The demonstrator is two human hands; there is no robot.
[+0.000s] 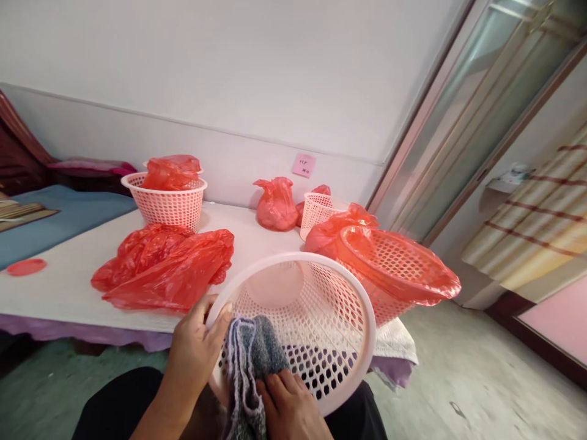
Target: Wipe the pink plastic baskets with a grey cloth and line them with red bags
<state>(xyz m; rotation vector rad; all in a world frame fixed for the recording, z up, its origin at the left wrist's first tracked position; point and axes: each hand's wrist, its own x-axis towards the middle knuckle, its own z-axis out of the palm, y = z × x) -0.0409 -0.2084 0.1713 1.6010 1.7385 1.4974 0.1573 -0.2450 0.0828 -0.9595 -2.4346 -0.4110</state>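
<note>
A pale pink perforated plastic basket [369, 324] is tilted over my lap, its mouth facing me. My left hand [197, 339] is closed on the left part of its rim, thumb on the near side. A grey cloth [269, 348] with a lilac edge lies folded over the lower left of the rim, partly inside the basket. My right hand [296, 408] presses that cloth with curled fingers at the basket's lower wall. Just behind the left hand lies a crumpled red plastic bag [169, 275].
A red bag covers another basket [389, 256] at the table's right end. One more basket [169, 205] stands at the back left, holding red plastic. A tied red bag [276, 205] sits by the wall. A red disc [26, 267] lies far left on the white-covered table [68, 299].
</note>
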